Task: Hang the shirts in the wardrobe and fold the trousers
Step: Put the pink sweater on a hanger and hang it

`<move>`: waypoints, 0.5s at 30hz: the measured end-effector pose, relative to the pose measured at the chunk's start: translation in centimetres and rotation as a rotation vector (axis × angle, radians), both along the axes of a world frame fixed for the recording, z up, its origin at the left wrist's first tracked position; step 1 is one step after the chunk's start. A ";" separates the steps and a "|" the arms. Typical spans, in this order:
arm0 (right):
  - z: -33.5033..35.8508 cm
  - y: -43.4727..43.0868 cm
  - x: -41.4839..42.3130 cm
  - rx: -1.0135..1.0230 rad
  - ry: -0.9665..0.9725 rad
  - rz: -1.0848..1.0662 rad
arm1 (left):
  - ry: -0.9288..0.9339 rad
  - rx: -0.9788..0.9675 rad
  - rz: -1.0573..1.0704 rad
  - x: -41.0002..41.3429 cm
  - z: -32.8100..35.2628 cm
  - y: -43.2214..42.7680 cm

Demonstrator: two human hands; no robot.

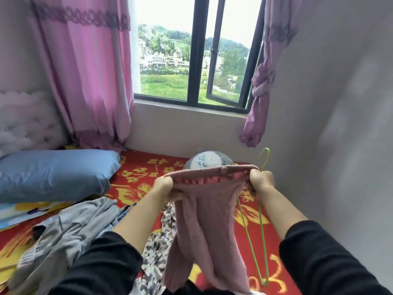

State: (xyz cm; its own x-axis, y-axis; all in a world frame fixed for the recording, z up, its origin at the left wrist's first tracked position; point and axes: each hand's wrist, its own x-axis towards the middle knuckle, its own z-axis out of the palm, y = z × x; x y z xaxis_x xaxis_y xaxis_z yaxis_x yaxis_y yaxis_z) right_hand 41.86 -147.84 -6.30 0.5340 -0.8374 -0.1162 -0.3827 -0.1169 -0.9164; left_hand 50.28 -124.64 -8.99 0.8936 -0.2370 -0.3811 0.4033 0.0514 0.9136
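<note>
Both your arms reach forward over the bed, black sleeves ending mid-forearm. Your left hand and right hand each grip one end of the opening of the pink knit garment, stretching it taut between them; the rest hangs down. Your right hand also holds the green wire hanger, hook upward. A grey garment and a patterned garment lie on the bed below your left arm.

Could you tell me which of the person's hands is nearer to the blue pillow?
Left. The left hand grips the pink garment right of the pillow, not touching it; the right hand, gripping the garment and a green hanger, is farther off beside the wall.
</note>
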 end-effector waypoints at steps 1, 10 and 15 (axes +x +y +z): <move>1.4 -0.8 -0.3 -0.031 -0.033 -0.027 | -0.053 -0.037 0.008 0.5 2.4 -0.9; 7.9 -5.2 -2.2 -0.251 -0.147 -0.058 | -0.218 0.010 -0.403 3.9 14.0 -3.6; 0.0 -4.3 -3.1 -0.368 0.238 0.067 | -0.278 0.354 -0.200 3.4 6.7 -4.2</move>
State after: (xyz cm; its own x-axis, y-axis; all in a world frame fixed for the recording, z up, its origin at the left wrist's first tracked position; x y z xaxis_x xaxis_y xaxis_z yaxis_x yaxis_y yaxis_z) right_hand 38.74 -152.11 -6.27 0.5830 -0.8105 0.0567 -0.5587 -0.4506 -0.6962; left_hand 53.66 -128.86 -2.28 0.9230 -0.3138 -0.2226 0.1117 -0.3351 0.9355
